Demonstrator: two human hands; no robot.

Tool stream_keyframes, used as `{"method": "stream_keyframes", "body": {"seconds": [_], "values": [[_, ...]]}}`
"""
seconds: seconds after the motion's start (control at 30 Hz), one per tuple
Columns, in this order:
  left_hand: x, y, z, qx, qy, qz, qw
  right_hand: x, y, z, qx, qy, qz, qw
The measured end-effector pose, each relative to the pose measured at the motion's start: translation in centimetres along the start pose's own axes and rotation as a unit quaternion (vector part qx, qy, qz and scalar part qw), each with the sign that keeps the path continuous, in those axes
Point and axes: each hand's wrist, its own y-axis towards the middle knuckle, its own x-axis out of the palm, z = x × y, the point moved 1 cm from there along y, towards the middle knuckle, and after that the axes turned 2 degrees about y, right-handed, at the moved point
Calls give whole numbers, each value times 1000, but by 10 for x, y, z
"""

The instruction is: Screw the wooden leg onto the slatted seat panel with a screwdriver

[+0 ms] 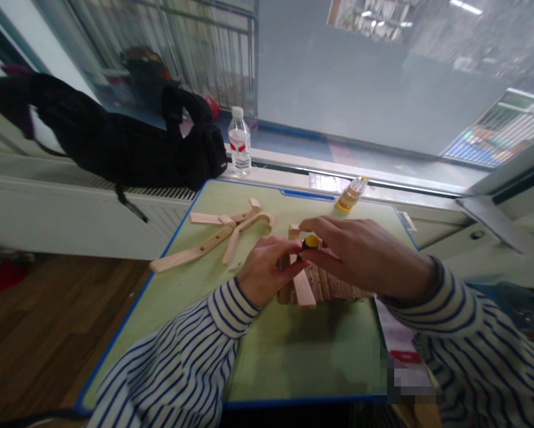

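Observation:
My right hand (360,252) is closed around a screwdriver (311,242) with a yellow and black handle, its end facing up at me. Close beside it, my left hand (267,264) has its thumb and fingers pinched together just under the handle; what they grip there is hidden. Beneath both hands lies a panel of brown wooden slats (333,285). A pale wooden strip (303,288) crosses the slats near their left end, below the screwdriver. The screwdriver's tip cannot be seen.
Several loose wooden pieces (195,251), some curved and drilled, lie on the green table (249,368) at left. A bottle with yellow liquid (351,195) stands at the back edge. A water bottle (239,142) and a black bag (128,142) rest on the sill.

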Motion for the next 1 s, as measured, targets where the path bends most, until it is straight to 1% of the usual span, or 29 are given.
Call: {"method": "stream_keyframes", "body": {"seconds": [0.07, 0.2, 0.33, 0.47, 0.7, 0.93, 1.0], "values": [[1, -3, -2, -11, 4, 7, 1000, -4, 0, 0, -20, 8, -8, 1000], [5, -7, -6, -31, 4, 23, 999, -7, 1, 1, -56, 1, -45, 997], [6, -8, -4, -39, 0, 11, 999, -7, 2, 2, -48, -5, -53, 997], [5, -8, -2, -50, -1, -1, 999, -7, 1, 3, -44, -21, -47, 998], [4, -5, -2, -11, -13, -31, 999, -7, 0, 6, -32, -56, -45, 997], [5, -3, 1, 6, -50, -88, 995, -8, -2, 6, -15, -69, -35, 997], [5, -3, 2, 6, -59, -84, 995, -7, -3, 6, -10, -63, -33, 997]]}}
